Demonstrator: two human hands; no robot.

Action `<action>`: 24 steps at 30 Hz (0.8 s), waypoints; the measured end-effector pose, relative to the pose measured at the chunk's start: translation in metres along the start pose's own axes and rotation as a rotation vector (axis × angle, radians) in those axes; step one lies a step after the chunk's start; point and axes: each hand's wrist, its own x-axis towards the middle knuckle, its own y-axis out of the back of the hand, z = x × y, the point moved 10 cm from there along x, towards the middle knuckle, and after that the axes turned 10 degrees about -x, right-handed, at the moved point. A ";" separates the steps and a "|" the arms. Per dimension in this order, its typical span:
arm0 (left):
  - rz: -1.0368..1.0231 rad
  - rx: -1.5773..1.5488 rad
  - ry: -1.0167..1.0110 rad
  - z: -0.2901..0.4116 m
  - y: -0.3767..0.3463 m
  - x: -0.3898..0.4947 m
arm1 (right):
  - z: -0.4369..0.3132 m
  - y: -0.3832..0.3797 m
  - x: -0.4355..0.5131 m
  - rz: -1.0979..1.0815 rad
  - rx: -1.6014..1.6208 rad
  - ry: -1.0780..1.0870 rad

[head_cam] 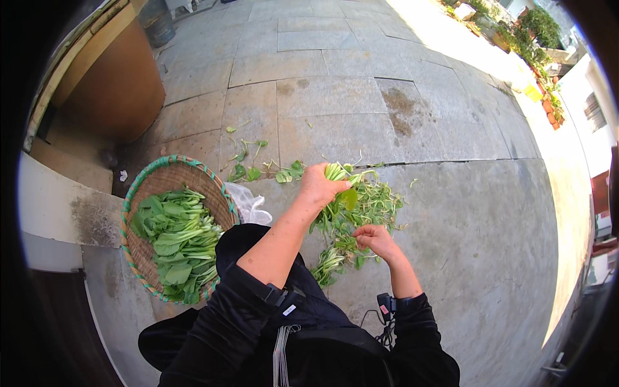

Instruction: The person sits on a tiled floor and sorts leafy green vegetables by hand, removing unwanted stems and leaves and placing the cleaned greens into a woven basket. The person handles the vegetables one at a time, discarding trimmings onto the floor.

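My left hand (320, 187) grips a bunch of leafy greens (334, 171) by the pale stems, with the leaves hanging below it. Under and to the right of it, a heap of loose greens and trimmings (382, 200) lies on the paving. Low over the near part of that heap is my right hand (375, 240), its thumb and fingertips close together at some leaves; whether they pinch anything cannot be told. A small bundle of pale-stemmed greens (330, 261) lies nearer to me. On the left, a round woven basket (145, 266) with green binding on its rim holds many stacked greens (181, 242).
A white plastic bag (247, 203) lies against the basket's right side. Scattered leaves (254, 171) dot the paving beyond. A large brown vat (116, 82) stands at the upper left beside a low wall (63, 203). Potted plants (537, 29) line the far right.
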 end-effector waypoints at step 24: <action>-0.128 -0.025 0.033 0.014 -0.013 -0.014 | -0.049 0.087 0.009 0.369 -0.179 -0.080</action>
